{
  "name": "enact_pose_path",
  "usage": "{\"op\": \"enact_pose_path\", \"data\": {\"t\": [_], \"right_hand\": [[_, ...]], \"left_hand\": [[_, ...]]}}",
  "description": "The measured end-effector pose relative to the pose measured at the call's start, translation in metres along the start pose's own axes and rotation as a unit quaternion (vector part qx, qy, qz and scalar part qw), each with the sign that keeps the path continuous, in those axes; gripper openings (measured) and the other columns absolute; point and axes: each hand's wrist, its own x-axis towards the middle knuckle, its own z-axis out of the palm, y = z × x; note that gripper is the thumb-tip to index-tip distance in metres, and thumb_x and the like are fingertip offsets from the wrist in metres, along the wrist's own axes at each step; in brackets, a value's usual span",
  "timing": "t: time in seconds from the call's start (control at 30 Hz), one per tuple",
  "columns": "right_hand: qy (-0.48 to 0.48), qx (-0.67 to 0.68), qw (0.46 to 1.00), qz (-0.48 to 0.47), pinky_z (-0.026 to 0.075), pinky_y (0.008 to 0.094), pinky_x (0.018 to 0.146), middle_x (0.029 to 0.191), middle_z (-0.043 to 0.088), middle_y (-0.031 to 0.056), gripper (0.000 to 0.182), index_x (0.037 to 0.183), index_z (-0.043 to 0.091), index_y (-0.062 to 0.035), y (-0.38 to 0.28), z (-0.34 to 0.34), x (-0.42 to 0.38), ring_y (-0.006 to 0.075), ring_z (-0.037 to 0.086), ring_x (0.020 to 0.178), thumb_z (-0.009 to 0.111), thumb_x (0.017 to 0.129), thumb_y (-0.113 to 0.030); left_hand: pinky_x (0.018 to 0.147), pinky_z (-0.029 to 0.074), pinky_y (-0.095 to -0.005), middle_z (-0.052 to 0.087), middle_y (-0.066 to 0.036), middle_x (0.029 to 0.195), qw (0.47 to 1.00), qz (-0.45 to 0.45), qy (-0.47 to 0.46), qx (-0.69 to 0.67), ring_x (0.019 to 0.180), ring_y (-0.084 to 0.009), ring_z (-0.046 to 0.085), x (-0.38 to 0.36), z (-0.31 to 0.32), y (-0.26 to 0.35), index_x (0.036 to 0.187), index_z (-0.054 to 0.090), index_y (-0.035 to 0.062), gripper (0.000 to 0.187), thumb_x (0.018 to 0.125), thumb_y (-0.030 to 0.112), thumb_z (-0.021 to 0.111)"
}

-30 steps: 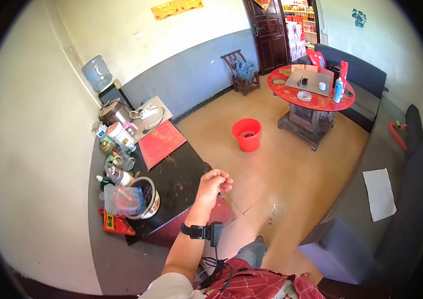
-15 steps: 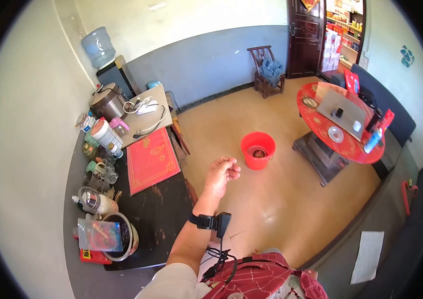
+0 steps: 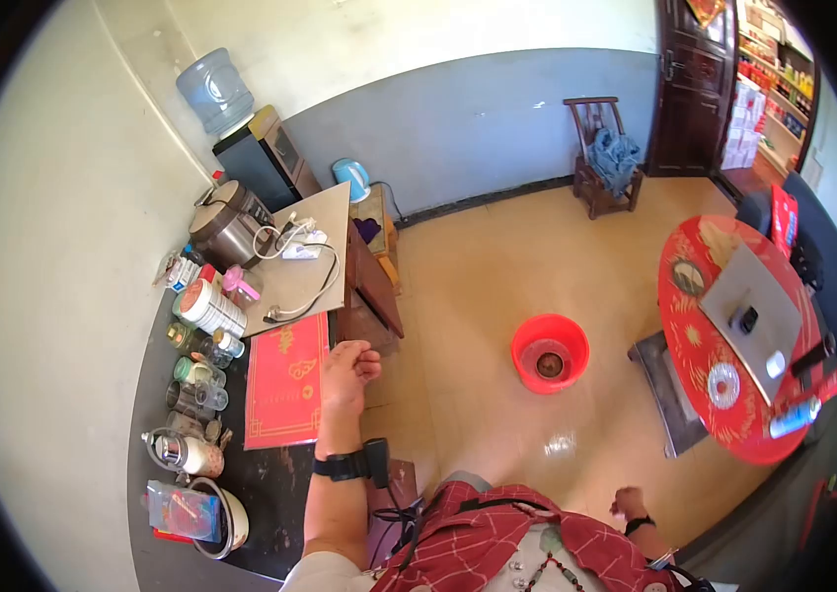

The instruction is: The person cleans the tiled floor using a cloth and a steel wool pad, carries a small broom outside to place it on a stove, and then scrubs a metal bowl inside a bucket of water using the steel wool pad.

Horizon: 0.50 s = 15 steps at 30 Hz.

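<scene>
My left hand (image 3: 349, 377) is raised in front of me with its fingers curled in, and nothing shows in it. In the view it lies by the right edge of a red folder-like board (image 3: 280, 385) with gold markings, on the dark table (image 3: 275, 503). Low on the right, my right hand (image 3: 628, 503) hangs near my body with its fingers curled and no object visible in it. On the floor ahead stands a red bucket (image 3: 527, 375) with something dark and round at its bottom. Neither hand touches the bucket.
Cups, jars and a pot (image 3: 233, 523) line the table's left side. Beyond are a rice cooker (image 3: 226, 225), power strip (image 3: 305, 245), blue kettle (image 3: 350, 180) and water dispenser (image 3: 259, 158). A red oval table (image 3: 685, 326) stands right; a wooden chair (image 3: 598, 192) is near the door (image 3: 685, 99).
My view has turned left and downward, so the bucket and red table sit lower and further right. My left hand is now beside the red board. My right hand has come into view.
</scene>
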Motion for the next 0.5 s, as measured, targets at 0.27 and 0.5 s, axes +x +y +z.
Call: {"op": "enact_pose_path", "data": {"t": [0.27,0.5], "right_hand": [[0.013,0.027,0.995,-0.096,0.043,0.0342,0.035,0.053,0.053,0.0122,0.022,0.068,0.051,-0.0023,-0.248,0.053,0.149,0.0232,0.056,0.042,0.045,0.087,-0.012],[-0.216,-0.484,0.774,-0.347,0.053,0.0342,0.058,0.072,0.066,0.0114,0.016,0.076,0.060,-0.0044,-0.334,0.138,0.195,0.0259,0.065,0.061,0.059,0.076,-0.020]], "left_hand": [[0.053,0.048,-0.0266,0.062,-0.008,0.072,0.998,0.019,0.063,0.011,0.056,-0.0144,0.058,0.137,0.000,0.011,0.088,0.058,0.0021,0.013,0.088,0.014,0.052],[0.052,0.048,-0.0249,0.062,-0.008,0.070,0.996,0.032,0.068,-0.041,0.055,-0.0141,0.058,0.299,0.009,0.039,0.087,0.058,0.0024,0.014,0.088,0.014,0.051]]}}
